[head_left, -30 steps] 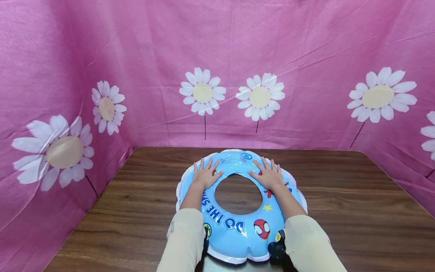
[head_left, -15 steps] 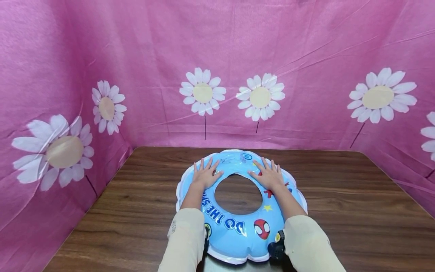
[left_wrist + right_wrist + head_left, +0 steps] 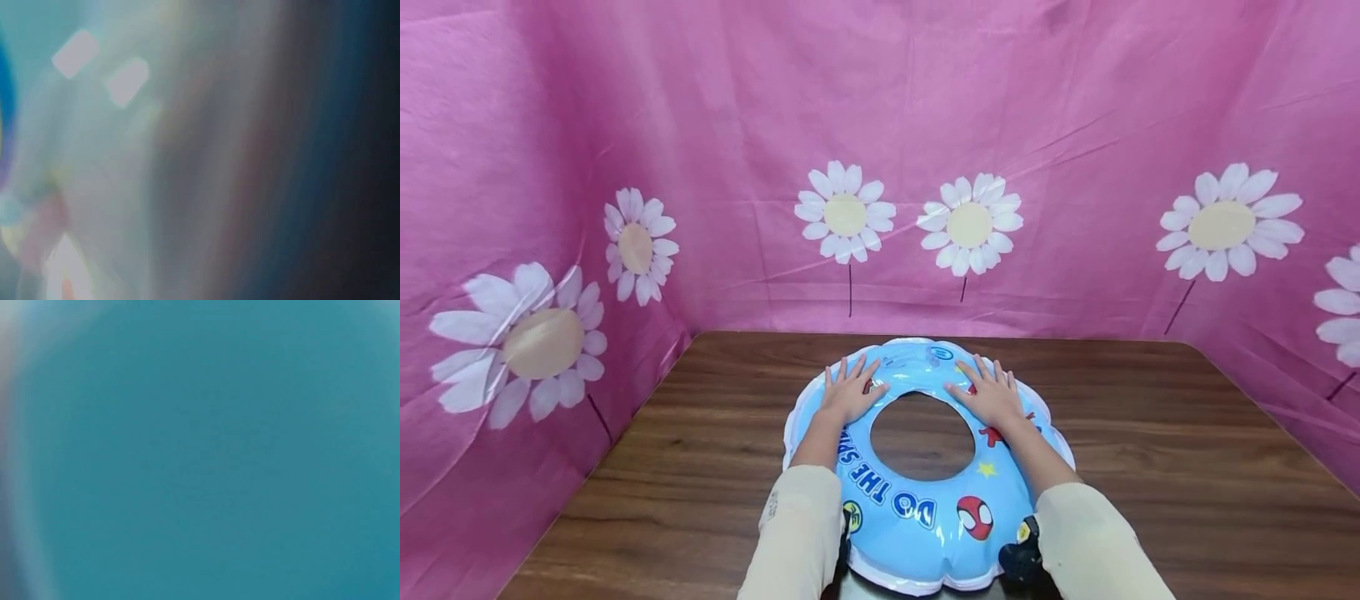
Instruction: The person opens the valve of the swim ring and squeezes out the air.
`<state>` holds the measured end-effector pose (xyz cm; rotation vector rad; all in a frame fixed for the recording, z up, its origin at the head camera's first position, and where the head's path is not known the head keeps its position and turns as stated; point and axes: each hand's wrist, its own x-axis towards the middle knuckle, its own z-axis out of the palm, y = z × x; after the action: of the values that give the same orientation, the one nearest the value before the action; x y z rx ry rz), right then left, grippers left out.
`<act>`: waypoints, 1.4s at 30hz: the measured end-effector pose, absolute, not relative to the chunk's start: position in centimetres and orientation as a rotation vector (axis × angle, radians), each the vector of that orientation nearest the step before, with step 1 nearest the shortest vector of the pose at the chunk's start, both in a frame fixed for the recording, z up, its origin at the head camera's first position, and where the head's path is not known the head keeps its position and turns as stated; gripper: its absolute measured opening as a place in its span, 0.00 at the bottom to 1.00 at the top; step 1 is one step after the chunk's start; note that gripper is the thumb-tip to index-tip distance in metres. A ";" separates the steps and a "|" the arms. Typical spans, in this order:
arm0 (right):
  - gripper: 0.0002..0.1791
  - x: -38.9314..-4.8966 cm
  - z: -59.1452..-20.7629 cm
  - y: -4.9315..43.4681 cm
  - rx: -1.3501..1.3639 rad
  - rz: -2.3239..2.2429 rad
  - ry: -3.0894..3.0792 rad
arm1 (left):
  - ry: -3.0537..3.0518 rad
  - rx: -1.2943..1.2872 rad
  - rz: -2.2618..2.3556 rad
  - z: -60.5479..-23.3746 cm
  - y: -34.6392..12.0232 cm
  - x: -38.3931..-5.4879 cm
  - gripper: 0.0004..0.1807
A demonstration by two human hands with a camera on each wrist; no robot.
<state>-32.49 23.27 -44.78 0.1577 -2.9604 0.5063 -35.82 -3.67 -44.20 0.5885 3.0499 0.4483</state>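
A light-blue inflatable swim ring [image 3: 917, 542] with a white scalloped edge lies on the wooden table in the head view. Printed on it are blue letters, a yellow star and a red mask face. My left hand [image 3: 848, 393] rests palm down on its upper left part, fingers spread and straight. On the upper right part lies my right hand [image 3: 992, 398], its fingers likewise spread. Both thumbs point toward the round hole in the middle. Each wrist view is blurred; the right one is filled by the blue surface of the ring [image 3: 206, 456].
The brown wood-grain table [image 3: 1150, 450] extends to both sides of the ring. Behind and beside it hangs a pink cloth [image 3: 737, 108] with large white daisies. A black wrist device [image 3: 1021, 557] sits under the right sleeve, against the ring's near edge.
Everything in the head view sits slightly lower and further left now, as the camera tilts a little. Both hands keep their places on the swim ring; the forearms are spread slightly wider.
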 end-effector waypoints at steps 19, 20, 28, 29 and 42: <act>0.18 -27.7 -37.9 24.7 0.618 1.058 -2.633 | 2.854 1.240 1.197 -37.1 -4.1 -32.9 0.21; 0.17 -26.8 -37.8 24.4 0.697 1.022 -2.644 | 2.850 1.387 1.074 -36.9 -4.2 -32.0 0.21; 0.24 -18.9 -40.1 22.8 1.186 0.552 -2.572 | 2.454 2.309 0.219 -39.6 -5.4 -23.5 0.40; 0.26 -18.2 -40.5 22.7 1.204 0.481 -2.572 | 2.388 2.342 0.130 -40.3 -5.5 -22.8 0.42; 0.36 -16.3 -45.1 22.1 1.303 0.172 -2.640 | 2.212 2.231 -0.096 -44.3 -5.8 -20.7 0.43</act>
<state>-16.27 22.10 -45.06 1.3032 -2.6400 0.1725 -20.73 -5.81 -44.32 2.2312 2.2121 -0.0961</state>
